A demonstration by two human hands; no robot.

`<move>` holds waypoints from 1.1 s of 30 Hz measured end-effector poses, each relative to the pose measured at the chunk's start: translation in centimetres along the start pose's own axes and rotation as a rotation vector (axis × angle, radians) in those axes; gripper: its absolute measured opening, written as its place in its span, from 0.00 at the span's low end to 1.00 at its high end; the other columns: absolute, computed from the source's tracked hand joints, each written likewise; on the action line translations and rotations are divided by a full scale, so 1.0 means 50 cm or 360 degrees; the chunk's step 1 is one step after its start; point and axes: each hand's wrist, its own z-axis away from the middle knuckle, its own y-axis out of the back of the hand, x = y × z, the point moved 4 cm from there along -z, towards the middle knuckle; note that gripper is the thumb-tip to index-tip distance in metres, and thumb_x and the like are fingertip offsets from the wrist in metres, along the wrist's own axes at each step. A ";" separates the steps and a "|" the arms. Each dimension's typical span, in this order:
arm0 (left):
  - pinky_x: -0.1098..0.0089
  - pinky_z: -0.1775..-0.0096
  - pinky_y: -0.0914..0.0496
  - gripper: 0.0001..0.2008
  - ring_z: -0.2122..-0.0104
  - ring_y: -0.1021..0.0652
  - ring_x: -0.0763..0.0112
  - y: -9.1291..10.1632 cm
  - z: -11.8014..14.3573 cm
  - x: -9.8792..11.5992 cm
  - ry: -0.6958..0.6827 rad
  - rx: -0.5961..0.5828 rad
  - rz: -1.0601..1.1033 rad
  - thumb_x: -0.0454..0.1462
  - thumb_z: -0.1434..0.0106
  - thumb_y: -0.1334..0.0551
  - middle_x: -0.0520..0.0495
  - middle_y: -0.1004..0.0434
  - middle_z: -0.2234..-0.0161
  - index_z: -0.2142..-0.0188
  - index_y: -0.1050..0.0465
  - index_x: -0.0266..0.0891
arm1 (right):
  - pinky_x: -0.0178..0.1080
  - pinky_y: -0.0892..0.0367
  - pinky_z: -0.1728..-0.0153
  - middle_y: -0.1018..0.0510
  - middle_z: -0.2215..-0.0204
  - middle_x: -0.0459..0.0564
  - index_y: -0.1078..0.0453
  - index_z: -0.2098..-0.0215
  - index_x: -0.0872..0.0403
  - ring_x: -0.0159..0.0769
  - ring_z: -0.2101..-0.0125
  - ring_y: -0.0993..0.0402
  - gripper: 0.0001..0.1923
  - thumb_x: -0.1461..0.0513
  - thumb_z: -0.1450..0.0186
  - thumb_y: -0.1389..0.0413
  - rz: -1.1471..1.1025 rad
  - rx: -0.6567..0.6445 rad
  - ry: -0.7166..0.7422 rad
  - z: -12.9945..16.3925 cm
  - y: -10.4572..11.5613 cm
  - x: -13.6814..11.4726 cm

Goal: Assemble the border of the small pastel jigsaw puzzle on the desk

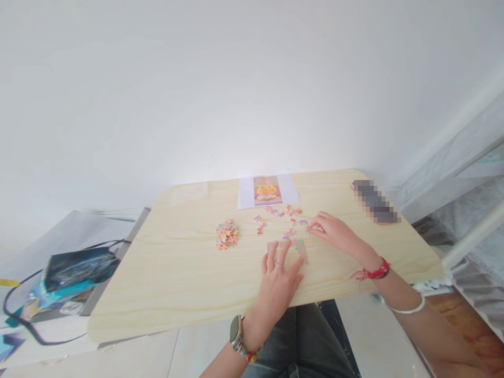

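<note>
On the pale wooden table, my left hand lies flat with fingers spread, resting on a clear plastic frame that holds a few joined puzzle pieces. My right hand reaches forward, its fingertips pinching a small puzzle piece at the edge of the loose scattered pieces. A heap of orange and pink pieces sits to the left, apart from both hands. A reference picture sheet with an orange figure lies at the table's far edge.
A blurred dark object lies at the table's far right. A lower surface on the left holds a dark bag with black cord. White wall stands behind; white rails run along the right. My legs are under the near edge.
</note>
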 end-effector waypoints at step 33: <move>0.48 0.48 0.38 0.16 0.41 0.48 0.48 0.039 0.012 -0.087 0.0201 0.0224 -0.0001 0.33 0.39 0.45 0.38 0.53 0.41 0.51 0.35 0.42 | 0.31 0.47 0.74 0.35 0.76 0.46 0.35 0.81 0.57 0.28 0.77 0.40 0.08 0.67 0.44 0.49 0.0037 -0.0343 -0.0051 -0.173 -0.070 0.007</move>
